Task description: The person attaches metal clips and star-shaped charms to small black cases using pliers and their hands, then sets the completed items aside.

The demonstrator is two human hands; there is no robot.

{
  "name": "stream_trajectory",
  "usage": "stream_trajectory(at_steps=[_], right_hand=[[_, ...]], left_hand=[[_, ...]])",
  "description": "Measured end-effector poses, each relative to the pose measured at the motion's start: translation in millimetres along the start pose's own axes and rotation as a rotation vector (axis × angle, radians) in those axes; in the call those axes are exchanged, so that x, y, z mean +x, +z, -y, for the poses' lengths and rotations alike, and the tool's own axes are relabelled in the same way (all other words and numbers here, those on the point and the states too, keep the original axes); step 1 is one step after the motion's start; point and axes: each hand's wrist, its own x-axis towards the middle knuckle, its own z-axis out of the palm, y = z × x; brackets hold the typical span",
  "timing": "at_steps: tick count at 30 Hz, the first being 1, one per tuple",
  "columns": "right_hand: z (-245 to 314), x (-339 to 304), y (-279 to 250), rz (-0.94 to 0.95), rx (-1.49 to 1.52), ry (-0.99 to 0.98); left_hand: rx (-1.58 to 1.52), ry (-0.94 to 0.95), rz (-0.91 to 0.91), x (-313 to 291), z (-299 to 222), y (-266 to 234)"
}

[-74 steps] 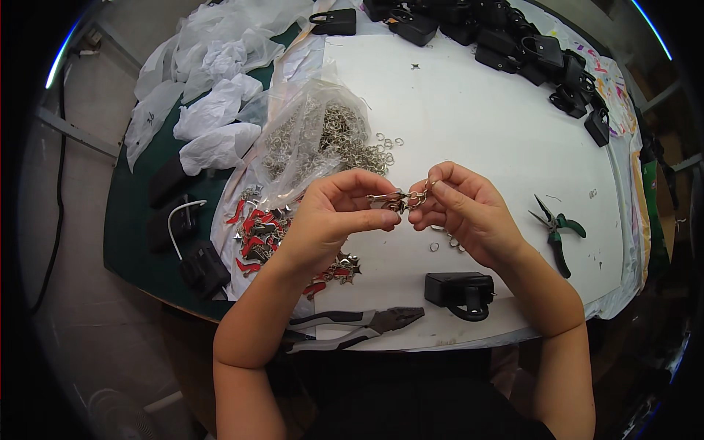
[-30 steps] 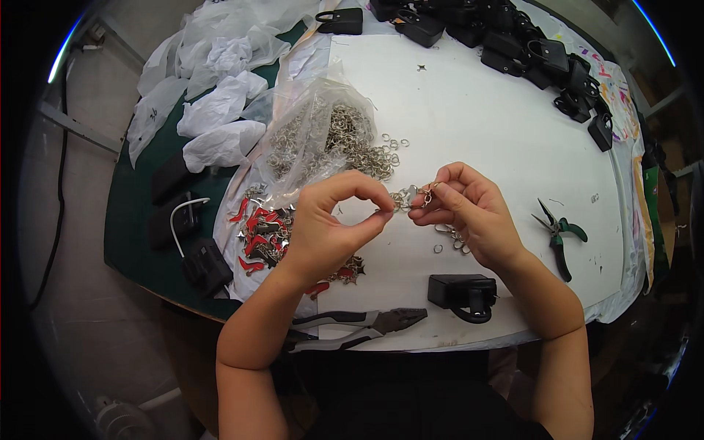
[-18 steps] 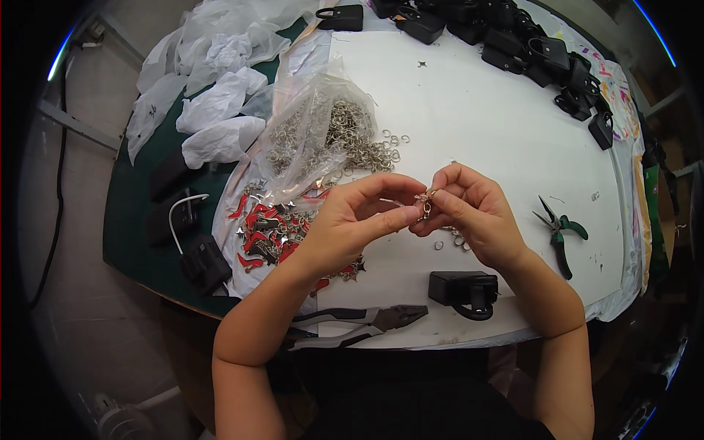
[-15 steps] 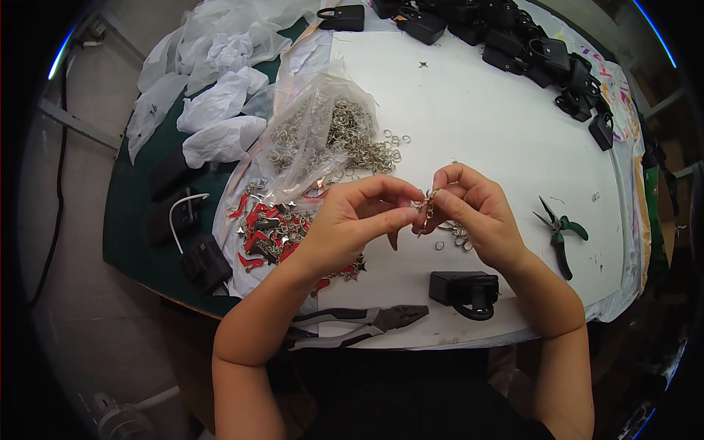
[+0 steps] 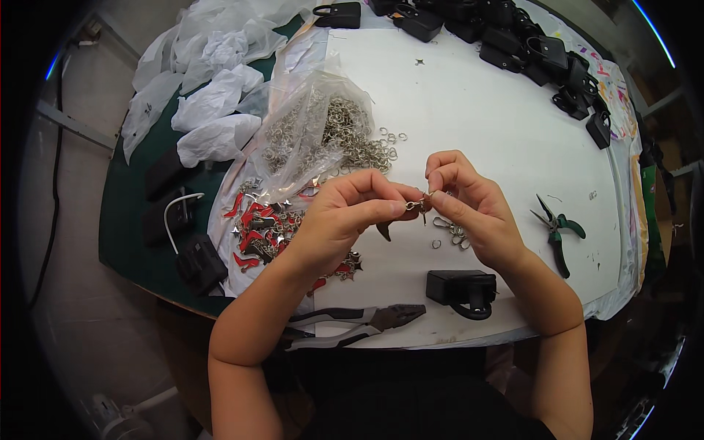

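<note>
A short silvery chain point(image 5: 416, 205) stretches between my two hands above the white board. My left hand point(image 5: 334, 220) pinches one end between thumb and fingers, and a dark pointed charm point(image 5: 384, 230) hangs below those fingertips. At the chain's other end, my right hand point(image 5: 478, 216) is closed in a pinch, with a small metal piece at its fingertips. Several metal clasps and rings point(image 5: 459, 236) lie on the board beside my right hand. Left of my left hand is a heap of red, dark and silvery charms point(image 5: 253, 238). My fingers partly cover the chain's ends.
Grey-handled pliers point(image 5: 367, 323) and a small black handbag-shaped case point(image 5: 460, 288) lie near the front edge. Green-handled pliers point(image 5: 559, 233) are at right. A clear bag point(image 5: 301, 139) spills metal rings. Black cases point(image 5: 506, 48) crowd the far right; white plastic bags point(image 5: 220, 95) lie far left.
My hands have drawn slightly apart, so more of the chain shows between them. The dark charm has swung a little left. The whole view has shifted slightly.
</note>
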Motion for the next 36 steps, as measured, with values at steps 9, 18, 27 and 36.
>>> stream_trajectory(at_steps=[9, 18, 27, 36], right_hand=[[0, 0, -2, 0.056, 0.14, 0.101], [30, -13, -22, 0.159, 0.311, -0.033], [44, -51, -50, 0.551, 0.053, 0.074], [48, -81, -53, 0.447, -0.218, 0.092]], left_hand=[[-0.16, -0.056, 0.124, -1, -1, -6], [0.586, 0.179, 0.035, -8, -24, 15], [0.972, 0.013, 0.358, -52, 1, 93], [0.898, 0.113, 0.052, -66, 17, 96]])
